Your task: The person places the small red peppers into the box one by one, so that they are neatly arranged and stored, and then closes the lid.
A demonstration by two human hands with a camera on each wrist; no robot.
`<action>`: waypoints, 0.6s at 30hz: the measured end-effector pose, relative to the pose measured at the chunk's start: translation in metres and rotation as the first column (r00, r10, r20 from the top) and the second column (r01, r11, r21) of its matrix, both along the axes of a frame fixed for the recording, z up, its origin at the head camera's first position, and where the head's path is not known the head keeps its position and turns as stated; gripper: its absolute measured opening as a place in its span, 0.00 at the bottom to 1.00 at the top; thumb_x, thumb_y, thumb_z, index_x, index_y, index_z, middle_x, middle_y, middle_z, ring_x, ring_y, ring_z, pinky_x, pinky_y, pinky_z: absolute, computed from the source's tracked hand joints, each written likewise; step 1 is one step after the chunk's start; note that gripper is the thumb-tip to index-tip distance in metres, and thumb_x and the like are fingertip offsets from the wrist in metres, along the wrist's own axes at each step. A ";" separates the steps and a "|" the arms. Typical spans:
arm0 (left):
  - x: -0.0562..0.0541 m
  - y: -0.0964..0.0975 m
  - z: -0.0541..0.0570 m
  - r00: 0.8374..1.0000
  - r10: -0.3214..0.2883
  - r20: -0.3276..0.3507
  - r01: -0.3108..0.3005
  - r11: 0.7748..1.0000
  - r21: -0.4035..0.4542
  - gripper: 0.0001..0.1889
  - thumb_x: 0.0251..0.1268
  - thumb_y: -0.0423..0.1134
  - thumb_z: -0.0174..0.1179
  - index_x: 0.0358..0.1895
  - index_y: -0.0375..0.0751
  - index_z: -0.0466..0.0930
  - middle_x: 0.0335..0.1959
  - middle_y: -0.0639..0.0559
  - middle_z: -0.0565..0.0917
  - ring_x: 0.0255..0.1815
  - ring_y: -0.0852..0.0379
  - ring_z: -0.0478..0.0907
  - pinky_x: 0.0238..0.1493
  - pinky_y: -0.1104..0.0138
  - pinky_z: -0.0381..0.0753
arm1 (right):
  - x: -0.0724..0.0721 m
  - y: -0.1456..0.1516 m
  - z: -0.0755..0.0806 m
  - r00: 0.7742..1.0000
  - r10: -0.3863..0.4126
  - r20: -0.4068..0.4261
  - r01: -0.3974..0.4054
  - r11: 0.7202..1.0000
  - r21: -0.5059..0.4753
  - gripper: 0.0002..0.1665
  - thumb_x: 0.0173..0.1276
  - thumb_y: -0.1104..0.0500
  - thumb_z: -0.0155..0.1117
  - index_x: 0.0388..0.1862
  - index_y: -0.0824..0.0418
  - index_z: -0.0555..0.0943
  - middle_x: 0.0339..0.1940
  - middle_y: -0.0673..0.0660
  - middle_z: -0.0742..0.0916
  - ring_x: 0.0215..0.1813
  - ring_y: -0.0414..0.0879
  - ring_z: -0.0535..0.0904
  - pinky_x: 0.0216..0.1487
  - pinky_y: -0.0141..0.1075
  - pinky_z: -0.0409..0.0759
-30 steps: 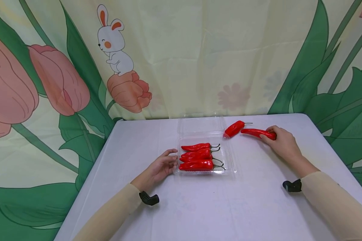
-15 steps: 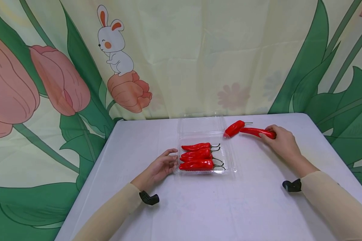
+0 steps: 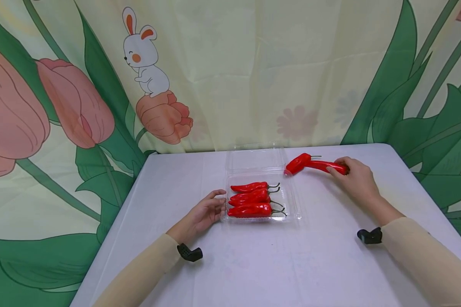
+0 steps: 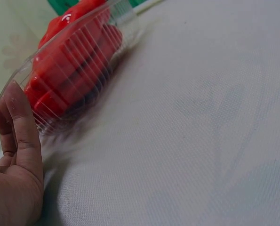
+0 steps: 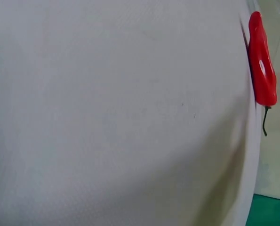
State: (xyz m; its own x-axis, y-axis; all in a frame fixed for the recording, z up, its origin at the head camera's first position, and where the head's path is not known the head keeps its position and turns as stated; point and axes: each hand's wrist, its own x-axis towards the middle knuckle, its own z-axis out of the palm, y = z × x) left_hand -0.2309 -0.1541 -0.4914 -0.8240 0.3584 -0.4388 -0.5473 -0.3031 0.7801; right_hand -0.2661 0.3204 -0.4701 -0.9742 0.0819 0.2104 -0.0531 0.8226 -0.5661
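A clear plastic clamshell box [image 3: 293, 204] lies with its lid folded back, several red chili peppers [image 3: 251, 210] side by side inside it, stems to the right. My left hand [image 3: 205, 213] is at the box's left side, fingers [image 4: 24, 125] fairly straight against the clear wall in the left wrist view. My right hand [image 3: 355, 177] pinches another red chili pepper [image 3: 322, 165] by its right end, its tip pointing left. That tip overlaps a loose red chili pepper [image 3: 297, 163] by the box's back right corner. The loose one's green stem [image 5: 265, 122] shows in the right wrist view.
The box's transparent lid [image 3: 256, 160] reaches to the back edge of the table, under a printed curtain [image 3: 230, 76]. A white cloth [image 3: 253, 264] covers the table. Each wrist carries a small black camera [image 3: 190, 253].
My right hand has shifted slightly back and left with the chili pepper, whose tip now overlaps the loose one. The left hand and the box have stayed put.
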 end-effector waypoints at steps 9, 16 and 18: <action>0.000 0.000 0.000 1.000 0.004 0.003 -0.004 1.000 0.000 0.22 0.75 0.35 0.57 0.67 0.50 0.65 0.44 0.54 0.80 0.34 0.59 0.77 0.40 0.74 0.83 | 0.002 -0.019 0.010 0.996 0.029 -0.080 -0.033 0.998 -0.044 0.29 0.72 0.44 0.67 0.60 0.65 0.79 0.50 0.67 0.85 0.46 0.58 0.77 0.39 0.38 0.77; 0.000 -0.001 -0.001 1.000 -0.011 0.005 0.011 1.000 0.008 0.23 0.75 0.35 0.57 0.68 0.50 0.64 0.42 0.54 0.80 0.33 0.60 0.76 0.41 0.73 0.84 | 0.004 -0.037 0.018 0.990 0.058 -0.130 -0.067 0.995 -0.070 0.28 0.71 0.47 0.70 0.59 0.65 0.80 0.48 0.66 0.86 0.44 0.56 0.79 0.37 0.31 0.76; 0.000 -0.001 -0.001 1.000 -0.013 0.000 0.013 1.000 0.010 0.23 0.75 0.35 0.56 0.69 0.49 0.63 0.42 0.54 0.80 0.33 0.60 0.76 0.41 0.73 0.84 | 0.005 -0.042 0.019 0.988 0.065 -0.137 -0.076 0.994 -0.074 0.27 0.71 0.47 0.70 0.58 0.65 0.81 0.48 0.66 0.87 0.44 0.56 0.79 0.37 0.28 0.76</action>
